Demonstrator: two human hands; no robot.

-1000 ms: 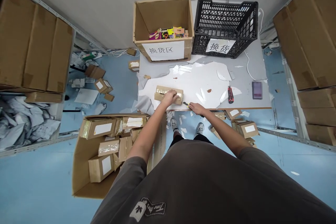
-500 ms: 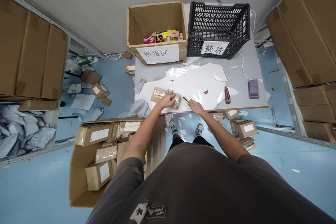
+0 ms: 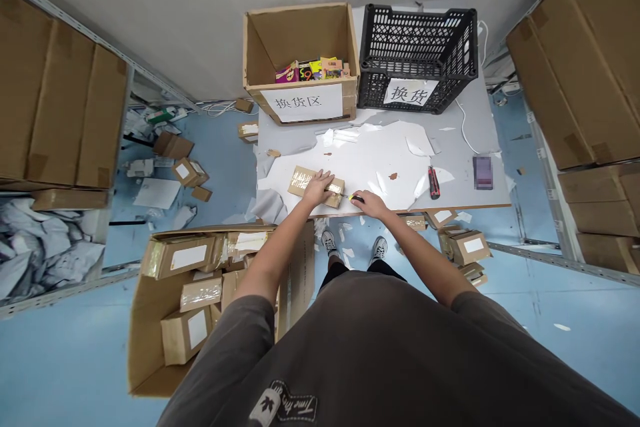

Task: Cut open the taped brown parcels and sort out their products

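Observation:
A small taped cardboard box (image 3: 299, 180) lies at a slant near the front edge of the table. My left hand (image 3: 318, 188) rests over its top and holds it against the table, fingers bent across the tape. In my right hand (image 3: 369, 203) is a utility knife (image 3: 355, 198) with a yellow and black handle, the fingers closed round it. The knife's thin blade points left and meets the right end of the box; how deep it sits cannot be made out.
A red and black utility knife (image 3: 433, 183) and a blurred purple item (image 3: 483, 173) lie to the right. Behind stand an open carton (image 3: 300, 105) of colourful packs and a black crate (image 3: 417, 73). Paper scraps litter the white table (image 3: 365, 153). A large carton (image 3: 145, 360) of parcels stands lower left.
My right hand has moved left with the utility knife, bringing its blade from beside the box to the box's right end. My left hand stays on the box.

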